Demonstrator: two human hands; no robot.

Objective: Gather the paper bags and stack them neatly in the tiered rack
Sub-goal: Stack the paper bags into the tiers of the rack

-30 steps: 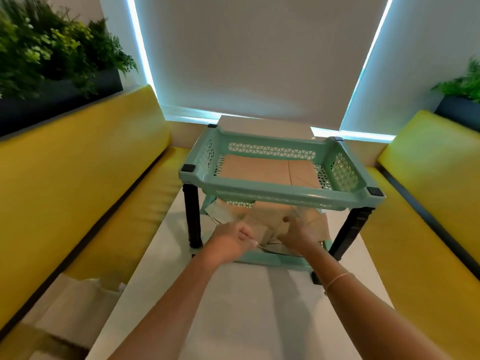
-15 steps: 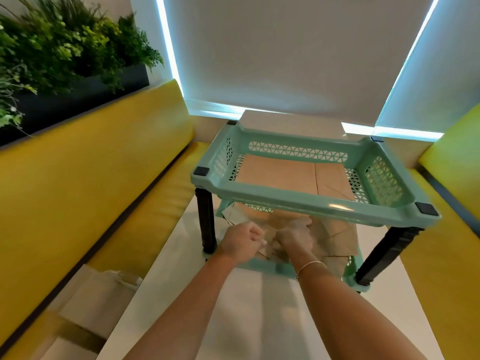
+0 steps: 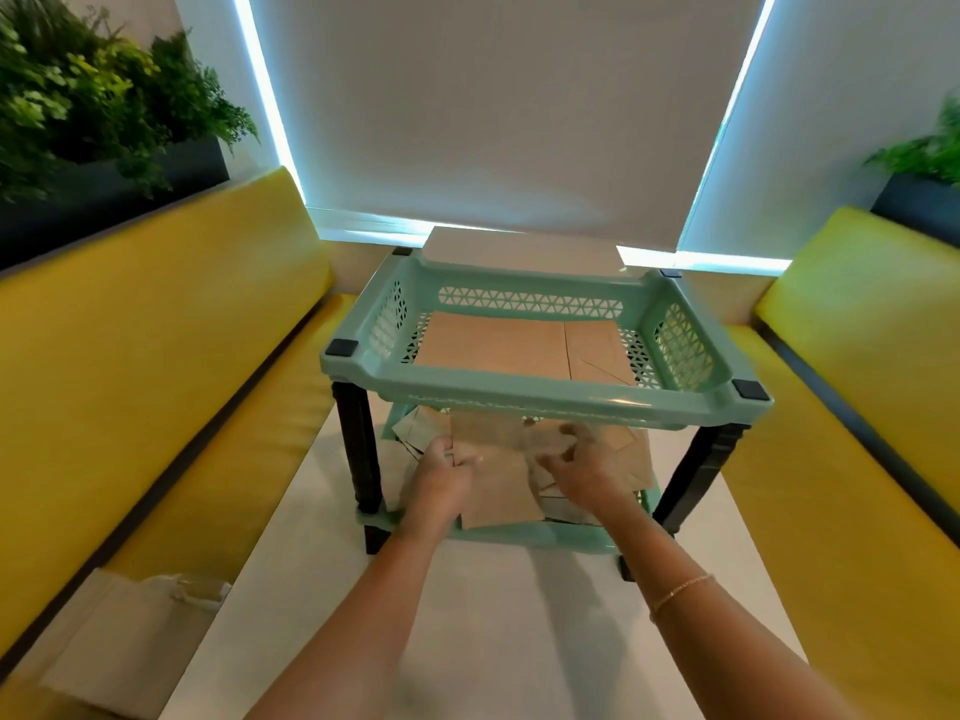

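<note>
My left hand [image 3: 441, 472] pinches the near-left edge of a brown paper bag [image 3: 493, 485] lying in the lower tray [image 3: 524, 535] of the mint tiered rack [image 3: 545, 402]. My right hand [image 3: 582, 459] hovers just beside it, fingers loosely curled, holding nothing I can see. More bags [image 3: 519, 345] lie flat in the upper tray. Bare white table [image 3: 493, 615] stretches toward me.

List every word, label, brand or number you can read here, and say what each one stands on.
None can be read.
The paper bags in the top tray show plain brown faces, no print.
The bags in the lower tray, under both hands, look unprinted but are blurred.
The mint tiered rack bears only a triangle cut-out pattern, no label.
The pale bag on the yellow bench is too blurred to tell.
</note>
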